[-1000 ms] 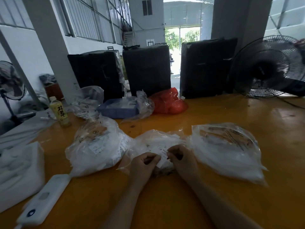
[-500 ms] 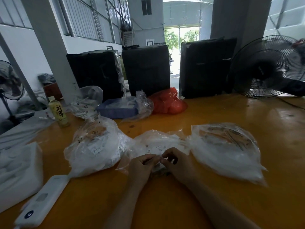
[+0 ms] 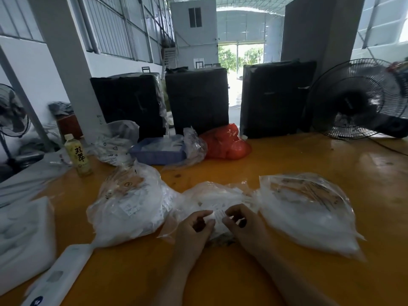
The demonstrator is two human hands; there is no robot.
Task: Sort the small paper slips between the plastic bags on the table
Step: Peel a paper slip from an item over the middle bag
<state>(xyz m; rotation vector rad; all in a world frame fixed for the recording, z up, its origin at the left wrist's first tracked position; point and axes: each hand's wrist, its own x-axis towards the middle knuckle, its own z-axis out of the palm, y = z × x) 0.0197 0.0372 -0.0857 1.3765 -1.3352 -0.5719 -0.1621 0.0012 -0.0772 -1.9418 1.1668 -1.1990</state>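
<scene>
**Slip pinched between both hands at the middle bag**

I hold a small white paper slip (image 3: 218,215) between my two hands, just above the middle plastic bag (image 3: 212,197), which lies near the front edge of the desk (image 3: 309,155). My left hand (image 3: 194,228) pinches the slip's left end with thumb and curled fingers; my right hand (image 3: 240,224) pinches its right end the same way. Faint printed lines show on the slip, too small to read.

The left bag (image 3: 130,202), bulging with slips, touches the middle one, and the right bag (image 3: 306,208) lies just beside it on the other side.

Toward the desk's far edge sit a blue tray (image 3: 157,152) in clear wrap, a red bag (image 3: 225,143) and three black wrapped boxes (image 3: 197,100). A drink bottle (image 3: 77,155) stands near the left edge, a white device (image 3: 59,277) lies at the front left corner, and a black fan (image 3: 357,98) stands at the far right corner.
</scene>
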